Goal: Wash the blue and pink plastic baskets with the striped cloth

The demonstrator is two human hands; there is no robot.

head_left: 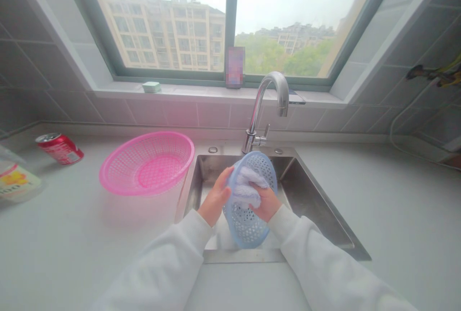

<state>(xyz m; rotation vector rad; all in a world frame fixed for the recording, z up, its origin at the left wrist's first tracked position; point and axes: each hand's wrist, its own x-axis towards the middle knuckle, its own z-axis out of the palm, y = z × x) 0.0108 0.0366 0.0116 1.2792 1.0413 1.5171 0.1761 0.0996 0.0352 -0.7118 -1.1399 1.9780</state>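
Over the steel sink (313, 205), a light blue perforated plastic basket (248, 229) is tilted on its side with its hollow facing me. My left hand (216, 198) grips the basket's left rim, thumb toward the inside. A pale, fluffy cloth (247, 191) is bunched in my right hand (265, 203), which presses it against the inner wall of the basket. Part of the right fingers is hidden by the cloth.
Behind the sink rises a chrome faucet (257, 104). On the left counter are a pink basket (147, 164), a red can (60, 148) lying on its side and a clear bottle (18, 181). The windowsill holds a pale green block (151, 87) and a phone (297, 98).
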